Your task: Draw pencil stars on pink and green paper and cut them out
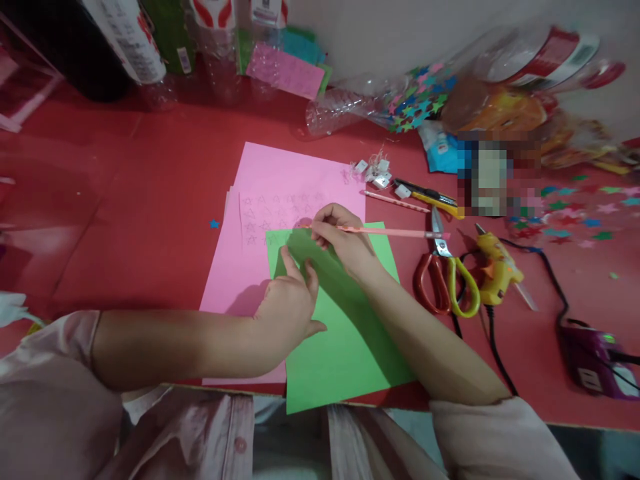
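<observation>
My right hand (340, 239) is closed around a pink pencil (390, 231), its tip at the upper part of a green sheet (345, 347). Rows of pencilled stars cover part of the pink paper (300, 172), which lies under the green sheet. My left hand (290, 300) rests on the green sheet with index finger and thumb stretched out, just below the pencil tip. The tip itself is partly hidden by my right fingers. A small blue paper star (214, 224) lies left of the pink paper.
To the right lie scissors (440, 267), a yellow glue gun (497, 270) with its cord, a box cutter (430, 197) and a second pencil (397, 201). Paper stars (575, 213) are scattered farther right. Plastic bottles (217, 60) line the back of the red table (150, 200).
</observation>
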A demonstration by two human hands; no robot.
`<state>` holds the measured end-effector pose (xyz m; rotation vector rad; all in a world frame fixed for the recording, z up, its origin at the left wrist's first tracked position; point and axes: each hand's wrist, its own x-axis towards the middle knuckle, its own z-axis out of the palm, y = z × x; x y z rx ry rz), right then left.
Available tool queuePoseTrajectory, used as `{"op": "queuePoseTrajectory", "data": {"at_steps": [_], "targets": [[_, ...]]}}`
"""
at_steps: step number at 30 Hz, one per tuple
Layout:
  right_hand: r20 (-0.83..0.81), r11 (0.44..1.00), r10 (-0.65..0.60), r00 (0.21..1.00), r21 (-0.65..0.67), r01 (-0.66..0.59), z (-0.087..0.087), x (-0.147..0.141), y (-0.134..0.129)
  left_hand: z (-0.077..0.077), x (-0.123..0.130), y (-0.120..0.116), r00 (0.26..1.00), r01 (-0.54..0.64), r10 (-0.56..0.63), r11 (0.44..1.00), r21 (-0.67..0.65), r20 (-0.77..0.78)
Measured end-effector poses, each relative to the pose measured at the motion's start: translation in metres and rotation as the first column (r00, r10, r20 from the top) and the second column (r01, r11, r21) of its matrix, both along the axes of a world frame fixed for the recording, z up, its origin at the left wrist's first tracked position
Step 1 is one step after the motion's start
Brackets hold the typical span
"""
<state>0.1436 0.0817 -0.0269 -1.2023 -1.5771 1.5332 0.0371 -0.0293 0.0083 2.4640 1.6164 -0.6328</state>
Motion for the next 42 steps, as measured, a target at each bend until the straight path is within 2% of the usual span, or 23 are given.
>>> {"op": "queuePoseTrajectory", "data": {"at_steps": [3,6,11,14,18,26,32,42], "targets": [[0.052,0.99,0.135,0.99,0.026,-0.136,0.002,0.004,0.002,0.001,0.0,0.0,1.0,0.013,-0.013,1.0,0.021,-0.009],[0.096,0.98,0.189,0.977,0.041,-0.193,0.003,0.009,0.004,0.002,-0.001,0.0,0.999,0.029,-0.029,0.999,0.022,-0.015],[0.108,0.976,0.181,0.978,0.101,-0.192,-0.004,0.013,0.002,0.002,-0.002,0.002,0.999,0.048,-0.048,0.999,0.023,-0.002],[0.151,0.963,0.112,0.982,0.228,-0.145,-0.008,0.014,-0.001,0.002,-0.001,0.003,0.997,0.07,-0.071,0.997,0.02,0.01],[0.234,0.923,0.095,0.967,0.343,-0.174,-0.01,0.015,-0.002,-0.001,-0.002,0.004,0.995,0.103,-0.104,0.994,0.043,0.012],[0.237,0.923,0.157,0.959,0.31,-0.227,-0.01,0.015,0.002,-0.012,-0.006,0.001,0.987,0.156,-0.161,0.979,0.13,0.027],[0.221,0.929,0.184,0.958,0.279,-0.243,-0.011,0.015,0.002,-0.01,-0.005,0.0,0.985,0.169,-0.171,0.976,0.137,0.0],[0.209,0.939,0.165,0.964,0.266,-0.219,-0.01,0.014,0.002,-0.009,-0.003,0.002,0.972,0.23,-0.211,0.946,0.227,-0.105]]}}
